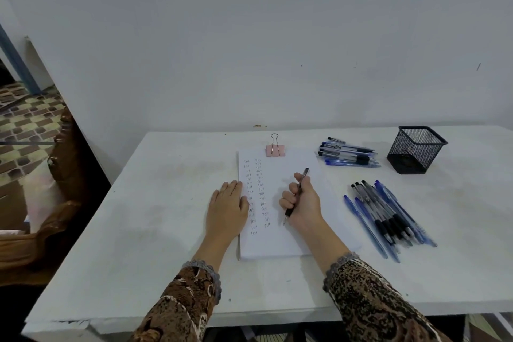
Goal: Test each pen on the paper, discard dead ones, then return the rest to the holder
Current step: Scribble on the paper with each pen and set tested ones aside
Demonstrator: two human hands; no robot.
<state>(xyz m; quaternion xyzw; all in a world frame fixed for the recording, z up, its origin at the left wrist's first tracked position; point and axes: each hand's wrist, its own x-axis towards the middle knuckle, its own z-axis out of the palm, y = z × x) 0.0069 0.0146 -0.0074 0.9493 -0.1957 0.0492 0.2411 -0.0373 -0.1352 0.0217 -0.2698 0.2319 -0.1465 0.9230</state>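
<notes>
A white paper pad (280, 241) lies in the middle of the table, held at its top by a pink binder clip (275, 149), with two columns of small written words down its left side. My left hand (227, 207) lies flat on the pad's left edge. My right hand (302, 201) is closed around a black pen (296, 197), whose tip touches the paper just right of the second column. A pile of several blue and black pens (388, 216) lies right of the pad. Another pile of pens (349, 154) lies at the back. The black mesh holder (416, 148) looks empty.
The white table (144, 230) stands against a pale wall. A carved wooden chair (61, 189) stands off the table's left side, over a patterned tiled floor. Both my forearms wear brown patterned sleeves.
</notes>
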